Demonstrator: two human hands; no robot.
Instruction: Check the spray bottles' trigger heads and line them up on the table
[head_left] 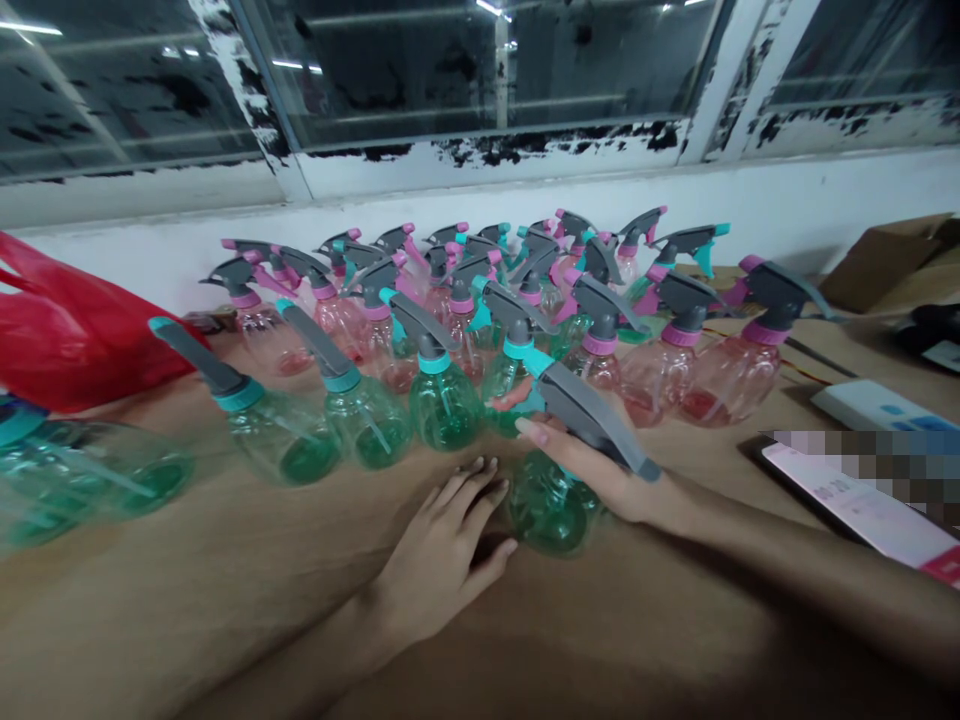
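Note:
My right hand is wrapped round the neck of a green spray bottle, under its grey and turquoise trigger head. The bottle stands near the front of the rows, and part of its neck is hidden behind my fingers. Just left of it, my left hand rests palm down on the wooden table, fingers stretched out and holding nothing. Beyond my fingertips stand another green spray bottle and, further left, a green spray bottle with its nozzle pointing up to the left.
Several pink spray bottles fill the rows behind, mixed with green ones. A red plastic bag sits at the left. To the right lie a phone, a white and blue box and a cardboard box. A windowed wall rises behind.

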